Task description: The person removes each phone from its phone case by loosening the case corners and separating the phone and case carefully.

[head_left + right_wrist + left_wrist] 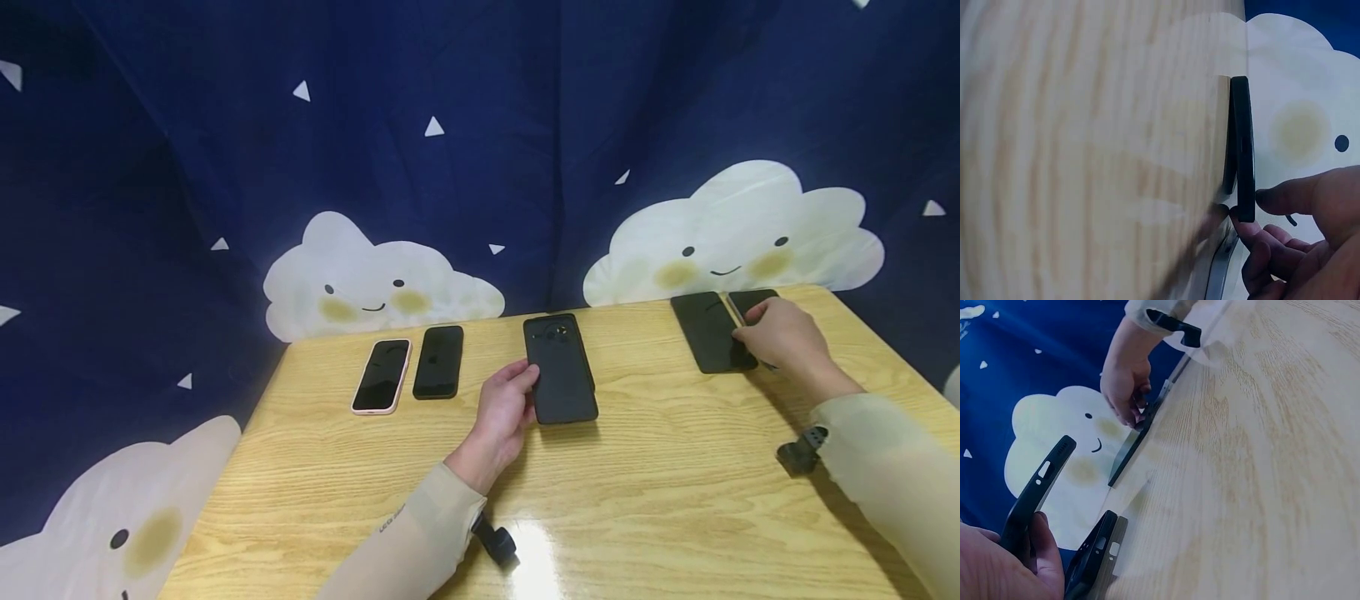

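My left hand grips a black phone by its left edge, thumb over the back, with the camera side up. In the left wrist view this phone is raised off the table, and another dark phone lies below it. At the far right, my right hand pinches the near right edge of a second black phone between thumb and fingers. In the right wrist view this phone has a dark layer against its underside. Partly hidden behind the right hand is a silver-edged phone.
On the left of the wooden table lie a pink-edged phone and a black phone. A dark blue curtain with clouds stands behind the table. Small black cameras are strapped at both wrists.
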